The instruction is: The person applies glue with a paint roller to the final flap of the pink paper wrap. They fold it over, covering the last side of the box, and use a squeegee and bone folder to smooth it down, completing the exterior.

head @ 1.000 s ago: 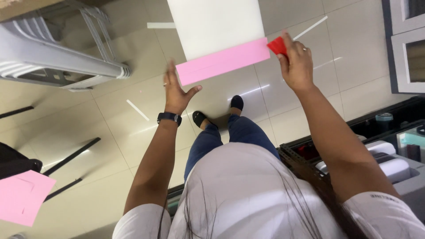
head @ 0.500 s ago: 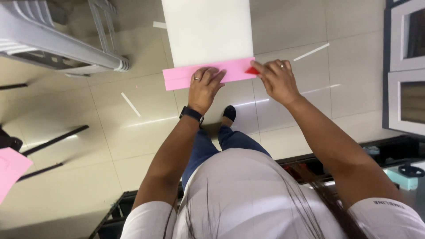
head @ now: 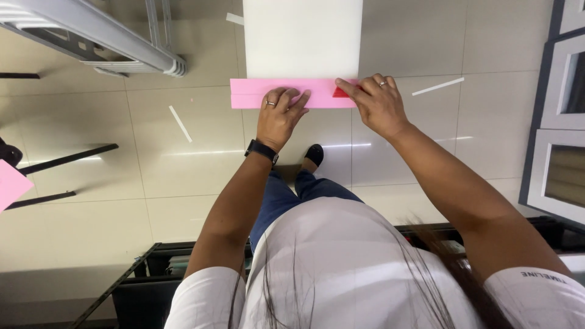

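Two bare hands on one pink paper strip, laid across the lower edge of a white board, well above the tiled floor.

Left hand: fingers spread a little and pressed flat on the middle of the strip, holding nothing, only pinning it down. Black watch on that wrist, ring on one finger.

Right hand: at the right end of the strip, thumb and fingertips pinched together on a small red tool, with the tool touching the pink paper. Kind of tool not clear, too much of it hidden under the fingers.

Around: a grey metal frame at the upper left, two loose white strips on the floor, another pink sheet at the left edge, white-framed doors at the right, one black shoe below the hands.

Possible trouble, as a judgement only:
- Strip sliding or turning crooked, if the left palm presses too lightly while the red tool pushes along it.
- Wrinkle or tear in the thin paper, from too much force at the tool's corner.
- Uneven line against the white board, because of pressure on one end only.
- Red tool slipping out of so small a pinch and falling to the floor.
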